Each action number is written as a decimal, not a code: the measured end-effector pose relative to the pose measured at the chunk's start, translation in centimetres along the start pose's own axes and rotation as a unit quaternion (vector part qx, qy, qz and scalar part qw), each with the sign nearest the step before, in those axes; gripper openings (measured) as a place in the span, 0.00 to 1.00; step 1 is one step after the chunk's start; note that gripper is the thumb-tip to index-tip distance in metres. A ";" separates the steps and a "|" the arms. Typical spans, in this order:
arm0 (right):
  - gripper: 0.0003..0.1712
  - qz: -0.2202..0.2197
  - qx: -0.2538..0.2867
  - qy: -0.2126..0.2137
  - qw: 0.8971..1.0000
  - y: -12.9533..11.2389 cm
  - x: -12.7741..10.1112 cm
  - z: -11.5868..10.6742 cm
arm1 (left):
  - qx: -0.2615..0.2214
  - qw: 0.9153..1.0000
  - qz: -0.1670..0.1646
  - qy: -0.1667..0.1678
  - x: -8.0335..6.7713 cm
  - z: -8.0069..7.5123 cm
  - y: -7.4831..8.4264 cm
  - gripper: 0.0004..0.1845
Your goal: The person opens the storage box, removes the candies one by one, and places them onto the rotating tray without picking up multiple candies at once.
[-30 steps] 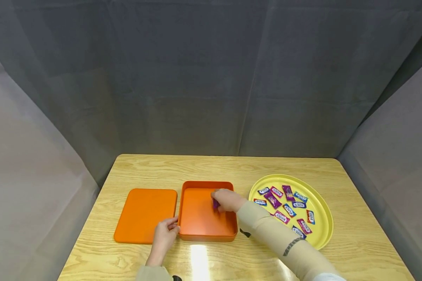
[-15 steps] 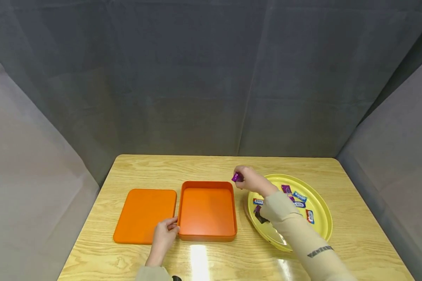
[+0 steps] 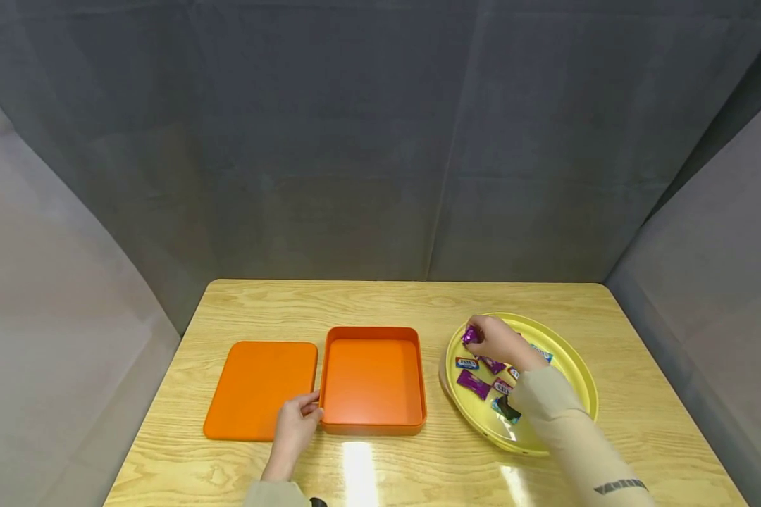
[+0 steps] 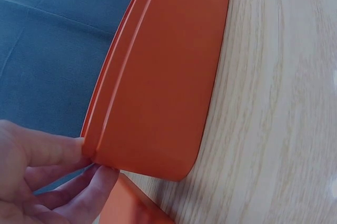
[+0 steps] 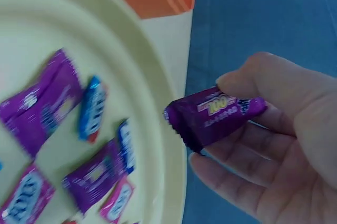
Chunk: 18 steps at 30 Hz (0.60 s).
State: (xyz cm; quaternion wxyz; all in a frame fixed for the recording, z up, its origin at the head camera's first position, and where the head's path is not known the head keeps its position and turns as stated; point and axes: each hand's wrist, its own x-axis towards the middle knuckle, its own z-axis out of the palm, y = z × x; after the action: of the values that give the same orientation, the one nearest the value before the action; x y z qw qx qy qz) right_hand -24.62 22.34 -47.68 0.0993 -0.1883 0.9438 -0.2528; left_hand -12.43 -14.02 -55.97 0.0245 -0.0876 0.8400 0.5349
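An orange box point(image 3: 373, 380) stands open on the wooden table, and nothing shows inside it. Its flat orange lid point(image 3: 260, 391) lies just to its left. My left hand point(image 3: 311, 408) pinches the box's front-left corner; in the left wrist view its thumb and fingers point(image 4: 58, 155) close on the box wall point(image 4: 163, 76). My right hand point(image 3: 475, 336) hovers over the left part of the yellow plate point(image 3: 583, 380), holding a purple wrapped candy point(image 3: 471, 335). In the right wrist view that candy point(image 5: 216, 113) sits between thumb and fingers above the plate's rim point(image 5: 158, 92).
Several wrapped candies point(image 3: 475, 384) in purple, blue and pink lie on the plate, partly hidden by my right forearm. Grey cloth walls close in the table at the back and on both sides. Bare wood point(image 3: 380, 303) stretches behind the box and plate.
My right hand has carried the purple candy from inside the orange box, up and to the right, to above the yellow plate. The left hand has stayed at the box corner.
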 end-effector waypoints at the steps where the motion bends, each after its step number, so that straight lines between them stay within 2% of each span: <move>1: 0.10 0.008 0.000 -0.007 1.000 0.2 -0.3 0.1 | 0.000 1.000 0.000 0.001 0.0 0.0 0.0 0.19; 12: 0.10 0.043 0.017 -0.079 0.996 1.4 -3.6 2.3 | -0.001 1.000 0.000 -0.001 0.0 0.0 0.0 0.19; 18: 0.10 0.042 0.009 -0.114 0.992 1.2 -5.0 3.5 | 0.000 1.000 0.017 0.006 0.0 0.0 0.0 0.19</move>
State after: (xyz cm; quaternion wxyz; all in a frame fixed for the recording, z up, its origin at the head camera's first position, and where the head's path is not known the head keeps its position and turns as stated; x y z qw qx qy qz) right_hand -19.40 23.81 -50.87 0.2189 -0.1752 0.9310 -0.2336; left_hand -12.43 -14.01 -55.95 0.0106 -0.0765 0.8415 0.5347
